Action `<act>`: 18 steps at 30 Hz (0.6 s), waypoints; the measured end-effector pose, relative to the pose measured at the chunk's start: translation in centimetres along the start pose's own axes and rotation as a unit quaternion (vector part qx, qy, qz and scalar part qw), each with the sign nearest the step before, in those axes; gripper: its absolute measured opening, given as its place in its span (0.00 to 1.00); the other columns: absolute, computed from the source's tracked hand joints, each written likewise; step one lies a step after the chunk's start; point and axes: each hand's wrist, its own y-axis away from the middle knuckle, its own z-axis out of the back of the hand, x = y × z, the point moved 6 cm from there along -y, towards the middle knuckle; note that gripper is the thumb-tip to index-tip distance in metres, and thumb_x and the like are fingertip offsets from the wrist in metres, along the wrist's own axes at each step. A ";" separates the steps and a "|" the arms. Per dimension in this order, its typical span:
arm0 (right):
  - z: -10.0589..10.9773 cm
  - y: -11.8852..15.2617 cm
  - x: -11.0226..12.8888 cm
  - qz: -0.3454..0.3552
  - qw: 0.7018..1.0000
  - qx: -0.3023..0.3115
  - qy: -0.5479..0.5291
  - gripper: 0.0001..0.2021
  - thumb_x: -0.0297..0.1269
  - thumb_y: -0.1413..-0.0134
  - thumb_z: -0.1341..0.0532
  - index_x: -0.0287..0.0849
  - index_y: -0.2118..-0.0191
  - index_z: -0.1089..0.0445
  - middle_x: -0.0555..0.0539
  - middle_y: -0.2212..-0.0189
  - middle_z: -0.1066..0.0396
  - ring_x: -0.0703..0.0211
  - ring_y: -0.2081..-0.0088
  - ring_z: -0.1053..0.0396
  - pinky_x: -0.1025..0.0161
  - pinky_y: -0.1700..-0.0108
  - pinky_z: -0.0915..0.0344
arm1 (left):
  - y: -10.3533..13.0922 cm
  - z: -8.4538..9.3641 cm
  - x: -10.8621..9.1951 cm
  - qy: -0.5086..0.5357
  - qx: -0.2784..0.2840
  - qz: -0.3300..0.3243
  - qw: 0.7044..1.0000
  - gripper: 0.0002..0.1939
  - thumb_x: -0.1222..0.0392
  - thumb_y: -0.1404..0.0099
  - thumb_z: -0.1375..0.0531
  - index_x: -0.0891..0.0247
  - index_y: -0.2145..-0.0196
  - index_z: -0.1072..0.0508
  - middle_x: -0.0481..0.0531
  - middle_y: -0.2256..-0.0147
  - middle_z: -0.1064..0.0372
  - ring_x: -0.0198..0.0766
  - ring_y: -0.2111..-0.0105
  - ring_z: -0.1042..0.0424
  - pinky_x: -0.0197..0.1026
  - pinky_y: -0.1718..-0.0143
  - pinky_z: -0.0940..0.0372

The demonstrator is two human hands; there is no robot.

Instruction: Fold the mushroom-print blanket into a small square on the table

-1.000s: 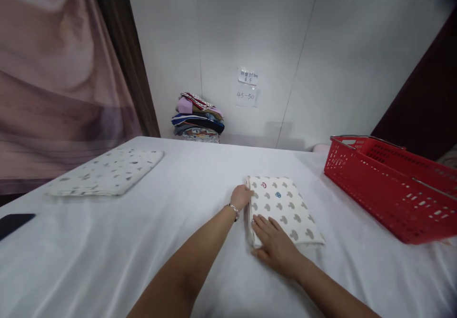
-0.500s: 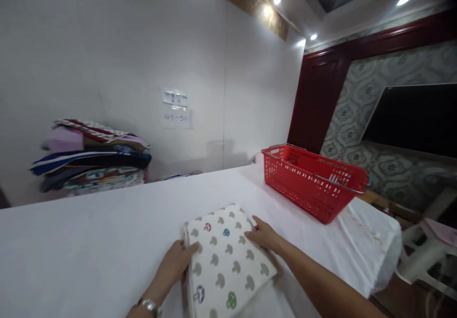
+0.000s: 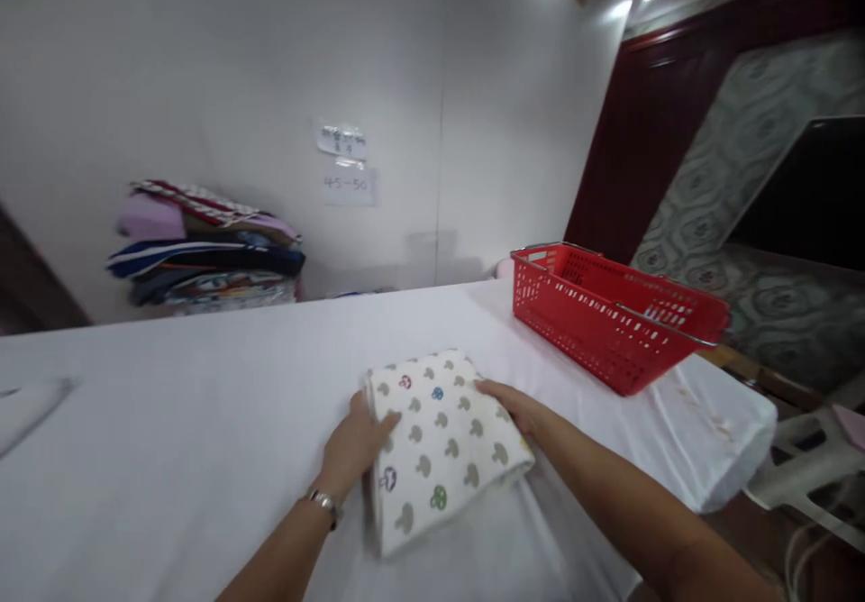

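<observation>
A folded white cloth (image 3: 439,449) printed with grey mushrooms, and a few coloured ones, is between my hands over the white-covered table. My left hand (image 3: 358,440) grips its left edge, thumb on top and the other fingers hidden beneath or behind it. On the opposite side my right hand (image 3: 510,402) holds the right edge, thumb over the top and fingers tucked out of sight. A metal watch is on my left wrist. The cloth's lower right corner looks slightly raised.
A red plastic basket (image 3: 614,327) with wire handles stands at the table's right end. Behind the table at left rises a stack of folded clothes (image 3: 209,250). Paper signs (image 3: 348,183) hang on the wall. White stools (image 3: 804,458) are beyond the right edge. A white item (image 3: 31,413) lies far left.
The view has tilted down and turned slightly. The cloth, held in both hands, now shows its lower edge and sits a little farther forward. My right thumb lies nearer its edge.
</observation>
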 end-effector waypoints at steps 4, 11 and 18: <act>-0.8 0.7 -0.4 -0.055 0.998 -0.003 -0.025 0.20 0.46 0.49 0.43 0.35 0.55 0.34 0.37 0.61 0.27 0.52 0.58 0.28 0.55 0.50 0.36 | 0.7 0.5 0.2 -0.014 -0.031 0.007 0.999 0.36 0.43 0.43 0.43 0.67 0.43 0.46 0.64 0.53 0.33 0.52 0.56 0.30 0.47 0.59 0.38; -6.4 4.2 7.7 0.057 0.990 -0.063 0.114 0.17 0.40 0.47 0.46 0.37 0.55 0.34 0.40 0.63 0.26 0.50 0.61 0.27 0.53 0.56 0.32 | 3.7 3.8 -2.9 0.207 -0.074 -0.076 0.973 0.26 0.46 0.41 0.42 0.64 0.49 0.35 0.58 0.55 0.33 0.44 0.58 0.31 0.43 0.56 0.37; -18.5 5.1 17.7 0.225 0.856 -0.091 0.456 0.26 0.32 0.57 0.35 0.38 0.49 0.36 0.44 0.59 0.29 0.47 0.59 0.29 0.51 0.56 0.33 | 6.5 5.3 -5.7 0.617 0.137 -0.014 0.775 0.31 0.35 0.39 0.50 0.63 0.51 0.37 0.62 0.48 0.39 0.46 0.55 0.32 0.50 0.55 0.34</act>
